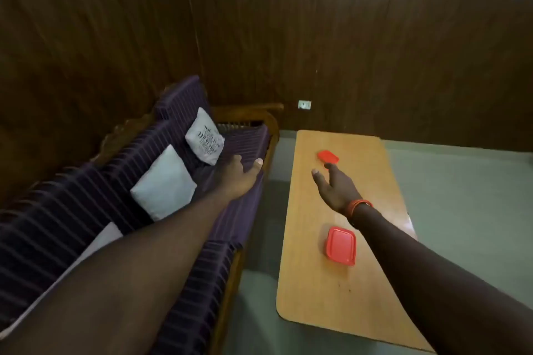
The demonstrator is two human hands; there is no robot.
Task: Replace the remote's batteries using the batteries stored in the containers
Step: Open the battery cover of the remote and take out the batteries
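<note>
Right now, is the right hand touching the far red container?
Cannot tell. In the head view the right hand overlaps the near edge of the far red container with a fingertip, but one view cannot separate contact from hovering above.

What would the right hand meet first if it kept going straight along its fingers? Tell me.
Most likely the far red container on the wooden table. The open right hand points toward it, one fingertip already overlapping its near edge in the picture. Height above the table is unclear, so it might pass over the lid.
</note>
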